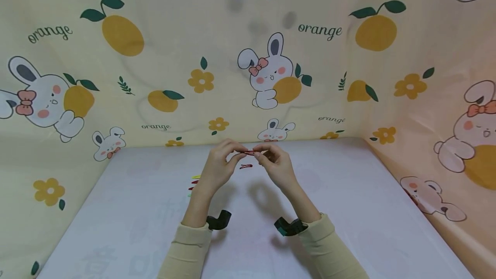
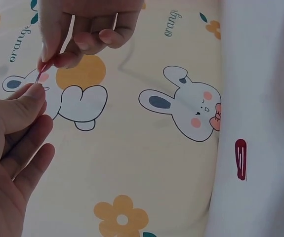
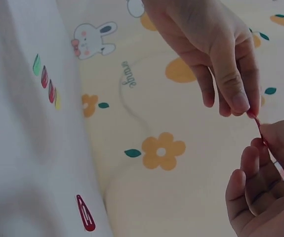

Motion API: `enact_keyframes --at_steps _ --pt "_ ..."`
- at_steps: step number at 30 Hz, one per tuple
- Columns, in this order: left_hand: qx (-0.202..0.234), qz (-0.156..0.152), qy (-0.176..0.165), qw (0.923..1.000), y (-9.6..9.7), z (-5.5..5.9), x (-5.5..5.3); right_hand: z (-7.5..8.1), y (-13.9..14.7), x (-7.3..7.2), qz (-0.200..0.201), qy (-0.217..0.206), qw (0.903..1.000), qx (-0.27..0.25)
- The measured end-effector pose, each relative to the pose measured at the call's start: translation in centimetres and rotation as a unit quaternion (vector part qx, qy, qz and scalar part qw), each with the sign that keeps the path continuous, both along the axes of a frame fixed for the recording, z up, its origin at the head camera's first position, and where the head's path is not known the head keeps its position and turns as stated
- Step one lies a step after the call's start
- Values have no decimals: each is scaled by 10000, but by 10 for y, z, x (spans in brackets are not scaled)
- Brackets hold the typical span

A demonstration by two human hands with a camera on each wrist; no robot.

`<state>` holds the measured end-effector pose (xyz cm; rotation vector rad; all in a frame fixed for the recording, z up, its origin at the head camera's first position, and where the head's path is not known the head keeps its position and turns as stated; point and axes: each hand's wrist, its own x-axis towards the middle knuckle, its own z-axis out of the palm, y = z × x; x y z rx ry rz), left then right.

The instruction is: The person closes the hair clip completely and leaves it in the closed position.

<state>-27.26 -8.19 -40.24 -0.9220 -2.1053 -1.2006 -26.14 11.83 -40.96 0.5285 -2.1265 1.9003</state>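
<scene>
A red snap hair clip (image 1: 249, 153) is held up over the far part of the table, stretched between both hands. Thumb and fingertips of my left hand (image 1: 218, 165) pinch one end of it. The other end is pinched by the right hand (image 1: 278, 165). Seen edge-on in the right wrist view, the held clip (image 3: 259, 129) is a thin red strip, its ends covered by fingertips. Below the hands, a second red hair clip (image 1: 246, 166) lies on the table; its slotted teardrop outline shows in the left wrist view.
Several hair clips lie in a column left of the left hand: a yellow clip (image 3: 58, 99), red ones (image 3: 44, 77) and a green clip (image 3: 36, 64). The white table (image 1: 348, 210) meets a cloth backdrop (image 1: 217, 33) printed with rabbits and oranges. Each wrist wears a black camera mount (image 1: 219, 220).
</scene>
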Motion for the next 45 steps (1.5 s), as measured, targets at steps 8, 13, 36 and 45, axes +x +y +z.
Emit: enact_keyframes --at_steps 8,13,36,45 --pt "-11 117 52 9999 0 2 5 -2 0 0 -197 823 9938 717" --pt "-99 226 -51 9997 -2 3 8 -1 -1 -1 -309 1279 9860 1024" --pt "-758 520 -313 9953 -24 -10 25 -15 -15 8 -131 1742 9693 1731" --pt "-1083 419 -591 9915 -45 -18 27 -24 -30 11 -9 1592 9662 2029"
